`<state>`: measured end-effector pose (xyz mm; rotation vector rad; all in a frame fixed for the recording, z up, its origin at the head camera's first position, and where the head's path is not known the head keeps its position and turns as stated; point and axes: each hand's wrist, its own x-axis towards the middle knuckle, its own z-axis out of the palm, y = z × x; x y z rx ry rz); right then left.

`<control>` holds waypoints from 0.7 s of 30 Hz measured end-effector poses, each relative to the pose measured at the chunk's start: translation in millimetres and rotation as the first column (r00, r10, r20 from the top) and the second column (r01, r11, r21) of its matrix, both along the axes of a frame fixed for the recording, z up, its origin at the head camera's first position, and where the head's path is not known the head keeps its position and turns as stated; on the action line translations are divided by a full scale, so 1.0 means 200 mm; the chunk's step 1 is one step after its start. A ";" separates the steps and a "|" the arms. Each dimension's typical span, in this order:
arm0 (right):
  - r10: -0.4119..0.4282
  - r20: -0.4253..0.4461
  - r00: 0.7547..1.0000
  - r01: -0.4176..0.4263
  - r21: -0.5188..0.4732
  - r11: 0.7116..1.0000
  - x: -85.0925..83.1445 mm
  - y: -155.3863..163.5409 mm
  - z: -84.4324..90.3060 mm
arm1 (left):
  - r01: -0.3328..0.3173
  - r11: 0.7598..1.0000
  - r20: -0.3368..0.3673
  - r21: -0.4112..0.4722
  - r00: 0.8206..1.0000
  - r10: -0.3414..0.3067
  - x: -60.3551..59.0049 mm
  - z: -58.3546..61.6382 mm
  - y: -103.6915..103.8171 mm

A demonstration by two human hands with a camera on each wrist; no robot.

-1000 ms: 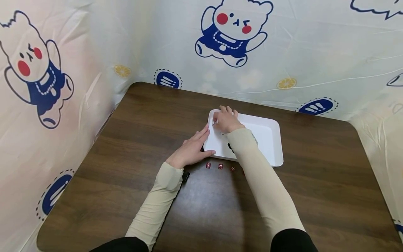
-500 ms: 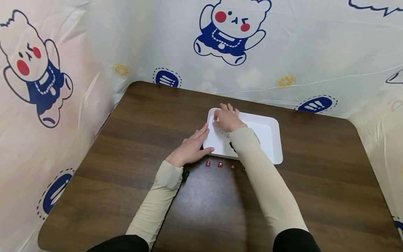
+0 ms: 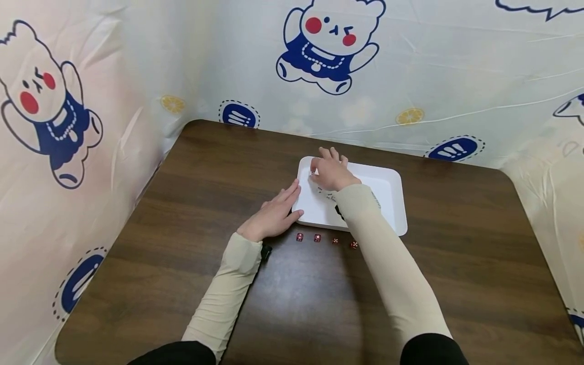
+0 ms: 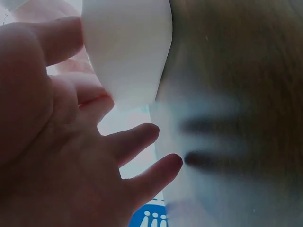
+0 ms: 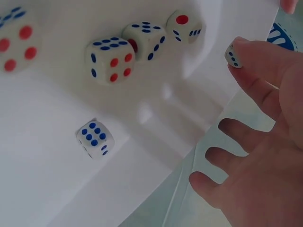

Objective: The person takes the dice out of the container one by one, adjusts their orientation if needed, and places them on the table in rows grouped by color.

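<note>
My right hand [image 3: 335,173] is over the left part of a white tray [image 3: 391,200]. In the right wrist view, its thumb and index finger pinch a small white die [image 5: 232,56]; the other fingers are spread. Several white dice lie in the tray, among them one die [image 5: 94,138] with a blue six on top and a nearer die [image 5: 110,60] with a red four on its side. My left hand [image 3: 272,214] rests with extended fingers against the tray's left end. In the left wrist view, its thumb and index fingertip touch the tray's outer wall [image 4: 128,52].
Several red dice stand in a row on the brown table [image 3: 219,167] by the tray's near side, one red die [image 3: 299,236] at the row's left end. A printed curtain [image 3: 255,50] hangs behind the table and at its sides.
The head view has shifted slightly. My right hand has moved a little to the right over the tray, and one more red die shows beside the right sleeve. The left hand stays by the tray.
</note>
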<state>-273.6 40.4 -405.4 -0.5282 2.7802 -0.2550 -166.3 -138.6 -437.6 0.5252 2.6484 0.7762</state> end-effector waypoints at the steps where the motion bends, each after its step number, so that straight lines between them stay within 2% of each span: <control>1: 0.001 -0.002 1.000 -0.001 -0.001 1.000 0.00 0.00 0.00 | 0.003 1.000 0.001 -0.003 1.000 -0.003 0.00 0.00 0.00; 21: 0.018 -0.043 0.999 -0.019 -0.035 0.999 0.09 0.06 0.09 | 0.002 1.000 0.004 -0.029 1.000 -0.001 0.00 0.00 0.01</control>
